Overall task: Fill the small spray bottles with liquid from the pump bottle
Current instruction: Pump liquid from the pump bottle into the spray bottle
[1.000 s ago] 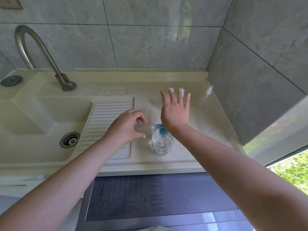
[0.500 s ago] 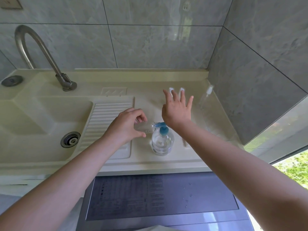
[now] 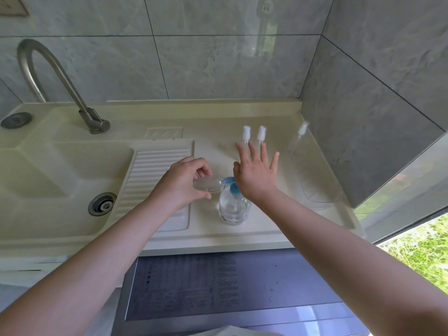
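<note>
Two hands at work: left hand point(image 3: 180, 184) curled round a small clear plastic spray bottle point(image 3: 208, 185); right hand point(image 3: 257, 174) flat, fingers spread, palm on the pump head.
Pump bottle: round clear plastic bottle with blue pump head point(image 3: 233, 204), upright on the cream moulded sink counter point(image 3: 213, 229); about half full, by the look of it.
Small bottle position: tilted near horizontal, just left of the pump bottle, mouth touching the blue spout point(image 3: 227, 180).
Technique (judgement): keep mouth tight under spout; press slowly and straight down, so nothing runs over the smooth, slippery plastic.
Spares: two white-capped spray bottles point(image 3: 246, 134) behind the pump bottle; one taller clear one point(image 3: 300, 137) further right.
Surfaces: ribbed washboard point(image 3: 155, 175) left of the pump bottle; glossy grey tiles point(image 3: 218, 66) behind.
</note>
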`<act>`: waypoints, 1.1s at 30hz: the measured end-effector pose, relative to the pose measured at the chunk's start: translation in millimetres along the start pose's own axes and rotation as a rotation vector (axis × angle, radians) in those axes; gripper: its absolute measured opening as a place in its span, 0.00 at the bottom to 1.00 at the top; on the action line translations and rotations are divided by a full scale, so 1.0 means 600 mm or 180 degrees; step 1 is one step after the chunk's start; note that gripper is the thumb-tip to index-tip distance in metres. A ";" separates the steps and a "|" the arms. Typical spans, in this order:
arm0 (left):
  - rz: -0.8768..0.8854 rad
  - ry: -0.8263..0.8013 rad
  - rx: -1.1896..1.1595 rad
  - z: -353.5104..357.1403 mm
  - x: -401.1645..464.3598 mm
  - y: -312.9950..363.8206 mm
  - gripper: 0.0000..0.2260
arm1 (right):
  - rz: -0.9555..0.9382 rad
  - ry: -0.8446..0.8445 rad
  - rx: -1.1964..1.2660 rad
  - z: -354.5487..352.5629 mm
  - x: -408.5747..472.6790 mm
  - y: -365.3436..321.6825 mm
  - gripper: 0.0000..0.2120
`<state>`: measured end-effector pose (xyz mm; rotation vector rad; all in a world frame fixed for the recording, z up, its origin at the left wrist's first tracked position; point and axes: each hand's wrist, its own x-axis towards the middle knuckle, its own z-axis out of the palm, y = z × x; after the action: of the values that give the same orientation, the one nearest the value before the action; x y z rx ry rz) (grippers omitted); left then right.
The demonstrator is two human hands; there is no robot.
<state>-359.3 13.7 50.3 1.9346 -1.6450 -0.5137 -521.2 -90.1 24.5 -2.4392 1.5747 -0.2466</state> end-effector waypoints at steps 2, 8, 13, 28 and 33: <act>-0.0024 -0.0014 0.0008 0.002 0.001 0.001 0.21 | 0.0111 -0.0118 0.0165 0.007 -0.004 0.002 0.25; 0.0003 0.0012 0.0032 0.003 0.002 -0.001 0.21 | 0.0129 -0.0071 0.0229 -0.004 -0.003 0.004 0.26; 0.0013 0.0003 0.0053 0.005 0.003 0.000 0.22 | 0.0139 -0.0296 0.0174 0.008 -0.017 0.005 0.25; -0.0057 0.0045 0.0072 0.008 -0.002 -0.008 0.21 | -0.0224 -0.0062 0.0041 0.009 -0.013 0.007 0.25; -0.0013 0.0059 0.0044 0.006 -0.001 -0.009 0.21 | -0.0227 0.0254 -0.0243 0.004 -0.019 0.010 0.26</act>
<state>-357.8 14.3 44.1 1.9473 -1.6374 -0.4859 -530.6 -81.7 20.2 -2.5771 1.5582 -0.3051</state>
